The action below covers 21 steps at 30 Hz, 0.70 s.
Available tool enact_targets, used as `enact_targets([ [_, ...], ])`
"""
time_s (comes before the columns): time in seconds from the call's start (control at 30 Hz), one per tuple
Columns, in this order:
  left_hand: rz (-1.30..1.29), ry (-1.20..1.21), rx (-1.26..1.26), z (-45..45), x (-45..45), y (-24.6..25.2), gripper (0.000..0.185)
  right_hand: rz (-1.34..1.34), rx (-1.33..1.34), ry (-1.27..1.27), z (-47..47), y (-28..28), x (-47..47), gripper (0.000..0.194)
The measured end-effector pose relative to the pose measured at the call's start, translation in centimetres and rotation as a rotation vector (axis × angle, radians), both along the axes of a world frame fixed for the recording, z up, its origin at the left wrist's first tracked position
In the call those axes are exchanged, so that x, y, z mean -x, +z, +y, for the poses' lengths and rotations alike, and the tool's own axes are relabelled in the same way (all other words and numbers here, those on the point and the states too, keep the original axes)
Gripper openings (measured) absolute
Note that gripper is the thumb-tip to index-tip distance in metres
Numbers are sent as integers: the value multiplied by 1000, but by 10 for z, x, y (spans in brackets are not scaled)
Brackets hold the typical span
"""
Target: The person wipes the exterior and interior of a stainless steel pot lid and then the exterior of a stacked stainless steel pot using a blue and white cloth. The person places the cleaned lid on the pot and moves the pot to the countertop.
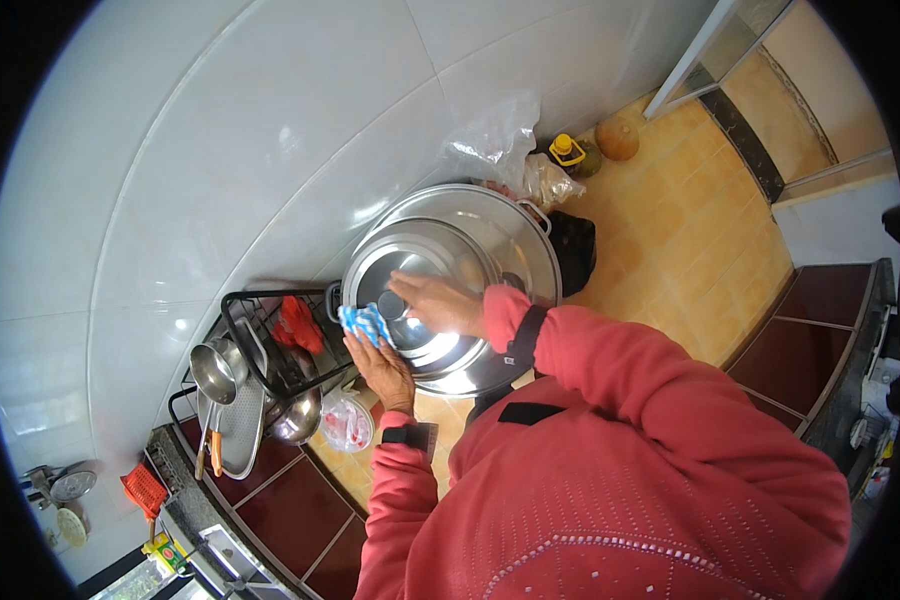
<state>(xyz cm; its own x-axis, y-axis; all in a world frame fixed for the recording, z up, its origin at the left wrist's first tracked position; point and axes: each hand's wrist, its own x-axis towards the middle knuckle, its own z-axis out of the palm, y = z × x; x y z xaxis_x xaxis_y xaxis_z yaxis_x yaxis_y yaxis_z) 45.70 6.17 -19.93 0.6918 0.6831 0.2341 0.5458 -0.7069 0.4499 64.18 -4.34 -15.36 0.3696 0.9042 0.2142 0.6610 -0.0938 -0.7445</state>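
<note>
A round metal pot lid (pixel 420 247) with a dark knob (pixel 391 305) tops a steel pot with dark side handles. My left hand (pixel 386 379) holds a folded blue-and-white cloth (pixel 365 324) against the lid's rim, on its near left side. Over the lid reaches my right hand (pixel 442 304), slightly blurred, with its fingers beside the knob and nothing visible in it. Beneath and behind the pot is a much wider metal vessel (pixel 529 247) with a loop handle; the pot hides much of it.
Left of the pot, a black wire rack (pixel 247 296) holds a red cloth (pixel 298 324), a ladle (pixel 213 371) and metal pans. A plastic-wrapped tub (pixel 345 421) stands below. Plastic bags (pixel 551 180), a yellow-capped bottle (pixel 565 150) and a pumpkin (pixel 616 139) line the tiled wall.
</note>
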Motion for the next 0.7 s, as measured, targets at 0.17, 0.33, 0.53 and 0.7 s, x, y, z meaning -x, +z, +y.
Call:
enact_targets([
  [0.17,28,-82,-70,-39,10,12,49,99,-63,-190,-49,-7,-27,29],
  [0.33,91,-240,-81,-62,23,19,51,117,-84,-471,-123,-28,-28,12],
  [0.53,72,-630,-81,-58,22,26,57,246,76,-558,-185,-40,31,17],
  [0.7,45,-844,-134,-54,-35,29,53,396,125,-408,-169,-35,101,16],
])
